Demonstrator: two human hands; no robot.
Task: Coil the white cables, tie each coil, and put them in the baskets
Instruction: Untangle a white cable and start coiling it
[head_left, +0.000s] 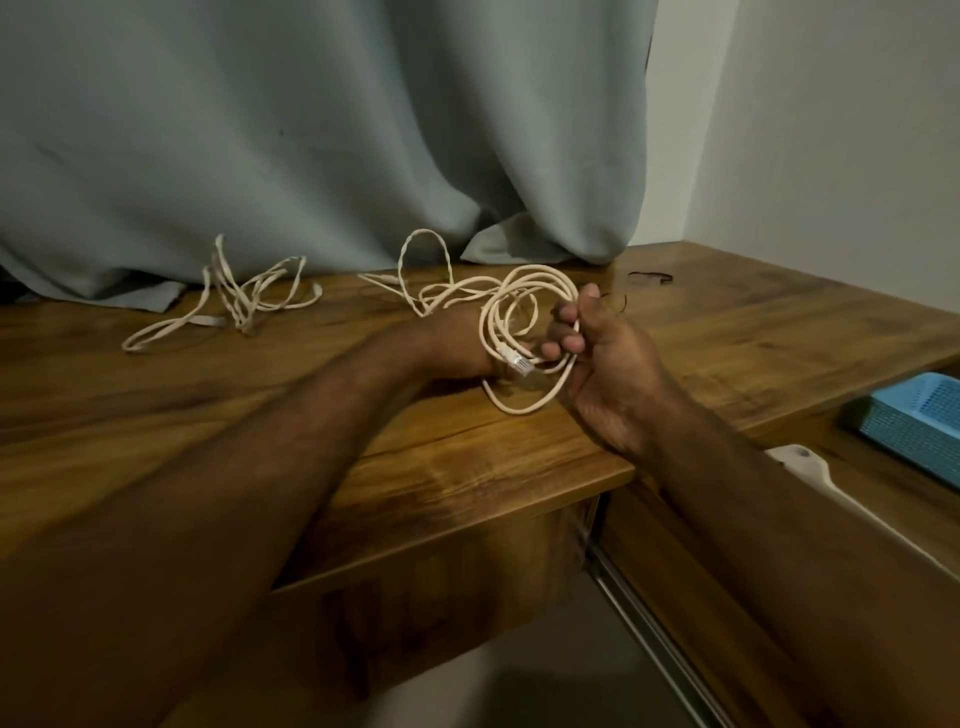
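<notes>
Your right hand (597, 353) grips the coil (524, 332) so loops stay stacked; left hand (457, 345) sits behind it, fingers hidden, can't tell

A home room: wooden desk (467, 467) under a pale curtain (311, 145), beside plain white walls (831, 130).
</notes>
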